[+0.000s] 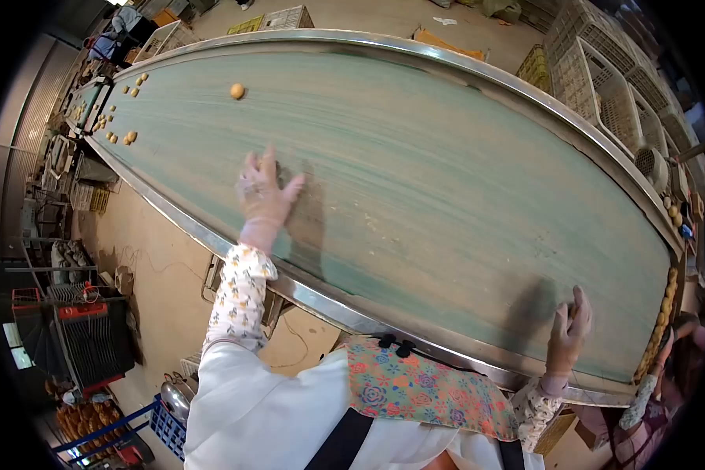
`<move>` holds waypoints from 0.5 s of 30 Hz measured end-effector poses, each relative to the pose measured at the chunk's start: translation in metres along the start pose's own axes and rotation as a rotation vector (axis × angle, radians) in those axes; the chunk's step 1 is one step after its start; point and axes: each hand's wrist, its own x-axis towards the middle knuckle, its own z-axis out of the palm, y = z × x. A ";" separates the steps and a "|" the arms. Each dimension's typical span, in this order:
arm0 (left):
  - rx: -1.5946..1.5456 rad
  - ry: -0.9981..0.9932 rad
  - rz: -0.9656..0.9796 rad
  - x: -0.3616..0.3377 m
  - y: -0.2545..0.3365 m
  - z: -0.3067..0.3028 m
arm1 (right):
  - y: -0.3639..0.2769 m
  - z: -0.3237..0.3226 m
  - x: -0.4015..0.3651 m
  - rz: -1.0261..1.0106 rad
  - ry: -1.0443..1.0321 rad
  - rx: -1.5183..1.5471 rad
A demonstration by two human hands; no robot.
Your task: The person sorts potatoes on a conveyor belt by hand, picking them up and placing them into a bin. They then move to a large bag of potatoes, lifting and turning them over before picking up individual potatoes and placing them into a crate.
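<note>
My left hand (265, 194), in what looks like a thin, dusty glove, is over the near half of a green conveyor belt (415, 149). Its fingers are spread and I see nothing in them. Toward the belt's right end is my right hand (569, 337), near the metal edge, fingers raised and apart, holding nothing visible. A single potato (237, 92) lies on the belt beyond my left hand. Several more potatoes (131, 137) are scattered at the far left. Crumbs of dirt (376, 227) mark the belt between my hands.
A metal rail (329, 312) runs along the belt's near side. Potatoes (666, 313) line the right end, where another person's arm (658, 364) shows. Plastic crates (595, 86) stand beyond the far rail. Black and red stacked crates (94, 345) stand at lower left.
</note>
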 end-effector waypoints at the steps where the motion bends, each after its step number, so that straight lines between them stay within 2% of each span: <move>1: 0.010 -0.131 -0.153 0.009 -0.002 0.002 | -0.010 -0.003 0.000 -0.070 -0.044 0.019; 2: 0.019 -0.265 -0.301 0.014 -0.005 0.005 | -0.022 -0.003 -0.002 -0.137 -0.086 0.037; 3: -0.035 -0.225 -0.242 0.036 -0.039 -0.027 | -0.045 0.047 -0.014 -0.164 -0.087 0.155; 5: -0.368 -0.285 -0.155 0.028 -0.036 0.002 | -0.070 0.050 -0.011 -0.243 -0.114 0.125; 6: -1.083 -0.561 -0.352 0.018 -0.014 0.010 | -0.072 0.051 -0.015 -0.169 -0.205 0.269; 8: -1.864 -0.932 -0.364 0.000 0.029 -0.021 | -0.091 0.061 -0.022 0.031 -0.431 0.612; 9: -1.938 -1.002 -0.346 -0.013 0.054 -0.033 | -0.107 0.066 -0.019 0.148 -0.571 0.803; 10: -2.013 -1.085 -0.334 -0.027 0.079 -0.044 | -0.115 0.073 -0.021 0.173 -0.648 0.946; 13: -1.878 -1.220 -0.258 -0.063 0.142 -0.067 | -0.146 0.081 -0.018 0.268 -0.766 1.276; 15: -1.665 -1.232 0.068 -0.095 0.160 -0.063 | -0.154 0.084 -0.024 0.352 -0.680 1.361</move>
